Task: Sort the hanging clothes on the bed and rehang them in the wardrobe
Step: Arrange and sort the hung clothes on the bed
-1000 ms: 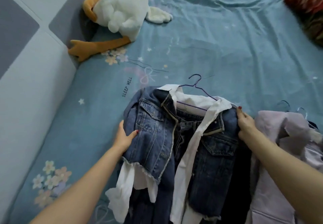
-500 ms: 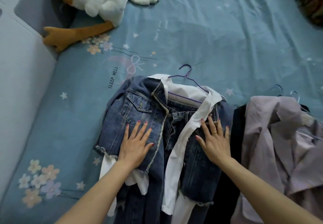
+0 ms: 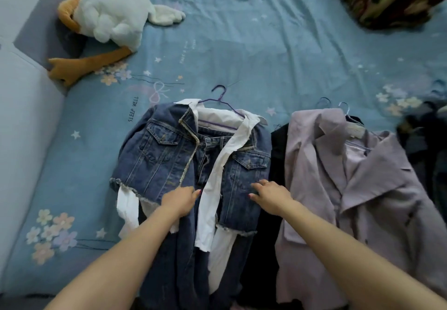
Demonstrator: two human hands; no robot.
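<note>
My left hand [image 3: 180, 201] is resting on the denim jacket [image 3: 154, 155] near its frayed hem, fingers loosely bent and gripping nothing. My right hand [image 3: 271, 194] is lying on the other front panel, fingers spread and relaxed. The jacket is sitting flat on the bed [image 3: 266, 51] over a white shirt [image 3: 212, 181], all on one purple hanger [image 3: 221, 103]. I'm judging it best to smooth outward, keeping the layers square, clear of the lilac coat [image 3: 350, 176] just beside.

blue bed sheet [image 3: 278, 51], grey padded wall [image 3: 21, 121]
</note>
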